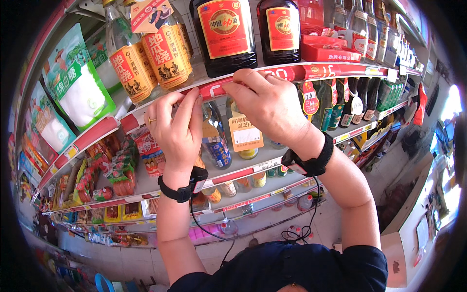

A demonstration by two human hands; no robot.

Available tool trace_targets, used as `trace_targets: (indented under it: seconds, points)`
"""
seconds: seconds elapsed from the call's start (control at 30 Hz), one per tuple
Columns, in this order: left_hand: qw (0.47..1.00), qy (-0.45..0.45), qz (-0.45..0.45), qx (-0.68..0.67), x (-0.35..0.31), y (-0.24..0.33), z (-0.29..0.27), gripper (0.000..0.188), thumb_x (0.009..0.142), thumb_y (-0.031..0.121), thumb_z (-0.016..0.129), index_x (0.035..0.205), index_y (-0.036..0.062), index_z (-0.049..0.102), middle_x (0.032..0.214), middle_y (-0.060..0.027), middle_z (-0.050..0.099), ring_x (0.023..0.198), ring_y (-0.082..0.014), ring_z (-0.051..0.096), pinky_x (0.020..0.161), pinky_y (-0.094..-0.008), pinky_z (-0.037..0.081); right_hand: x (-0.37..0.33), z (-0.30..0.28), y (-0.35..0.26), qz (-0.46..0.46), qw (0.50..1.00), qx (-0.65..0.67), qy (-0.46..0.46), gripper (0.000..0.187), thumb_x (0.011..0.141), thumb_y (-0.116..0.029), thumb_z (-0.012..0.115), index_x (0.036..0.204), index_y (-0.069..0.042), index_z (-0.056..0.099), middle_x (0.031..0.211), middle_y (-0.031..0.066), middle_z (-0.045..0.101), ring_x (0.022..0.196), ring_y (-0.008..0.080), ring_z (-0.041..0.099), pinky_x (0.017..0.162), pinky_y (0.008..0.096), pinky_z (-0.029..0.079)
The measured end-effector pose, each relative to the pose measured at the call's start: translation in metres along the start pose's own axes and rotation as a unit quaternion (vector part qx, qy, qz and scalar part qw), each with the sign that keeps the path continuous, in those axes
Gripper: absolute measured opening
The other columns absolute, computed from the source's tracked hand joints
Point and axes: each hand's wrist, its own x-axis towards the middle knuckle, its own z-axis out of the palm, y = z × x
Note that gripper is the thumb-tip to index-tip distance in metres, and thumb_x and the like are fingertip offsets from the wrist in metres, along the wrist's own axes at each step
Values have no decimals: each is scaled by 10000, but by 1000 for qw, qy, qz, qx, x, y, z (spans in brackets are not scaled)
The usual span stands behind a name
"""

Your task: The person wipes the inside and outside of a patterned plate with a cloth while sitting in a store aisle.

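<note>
A red price label [212, 91] with a white mark sits along the front edge of the upper shelf. At its left end my left hand [176, 127] is closed, thumb and fingertips pinched on the label's edge. My right hand [277, 104] pinches the other end, its fingers bent and partly hiding the strip. Right above stands a large dark bottle [226, 36] with a red label, and a smaller dark bottle [279, 31] is beside it. Clear bottles [168, 53] with tan and red labels are above my left hand. A tan hanging tag [245, 132] shows below the hands.
White sugar bags [80, 78] lean at the left of the upper shelf. Red boxes [331, 48] and more bottles stand to the right. Lower shelves hold bottles and packed snacks [121, 168]. Black wrist straps with cables [214, 233] hang from my arms. A counter [413, 194] is at right.
</note>
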Motion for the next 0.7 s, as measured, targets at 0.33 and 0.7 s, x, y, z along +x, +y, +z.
trace_targets:
  seconds: [0.33,0.7]
  points:
    - [999,12,-12,-47,10,-5,-1,236,748,117,762,970,107,684,967,-33,605,898,-244,562,823,-370,392,4,2,2,15,1000,0,10,132,726,-139,640,849,-99,614,835,35,548,699,206,623,578,314,515]
    - [987,-130,-56,-75,31,-10,-13,243,781,240,751,952,75,699,901,-55,655,875,-237,610,792,-354,395,36,-21,12,195,960,78,-188,345,801,-349,711,981,-55,701,913,133,665,816,304,666,730,384,528]
